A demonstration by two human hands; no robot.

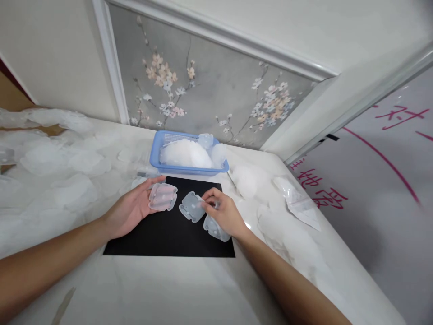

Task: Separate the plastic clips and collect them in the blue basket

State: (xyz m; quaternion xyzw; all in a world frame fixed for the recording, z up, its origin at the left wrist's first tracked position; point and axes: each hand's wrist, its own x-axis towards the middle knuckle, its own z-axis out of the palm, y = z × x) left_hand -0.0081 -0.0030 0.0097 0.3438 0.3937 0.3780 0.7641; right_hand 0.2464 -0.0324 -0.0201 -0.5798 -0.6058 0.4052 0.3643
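Observation:
My left hand (127, 208), palm up, holds a translucent plastic piece (163, 197) with a scalloped outline; skin shows pink through it, and some of the fingers are hidden behind it. To its right, my right hand (223, 211) pinches the edge of a similar clear piece (191, 207) between thumb and fingers. Another such piece (215, 229) is just below my right hand, over the right part of a black mat (162, 239); whether that hand touches it I cannot tell. The two held pieces are apart from each other.
Behind the mat stands a blue basket (189, 171) with white and translucent pieces inside. Plastic-bagged pieces (67, 158) heap up on the left. More bags (287, 230) lie to the right. A flowered wall panel (209, 90) rises behind, and a whiteboard (379, 189) leans at right.

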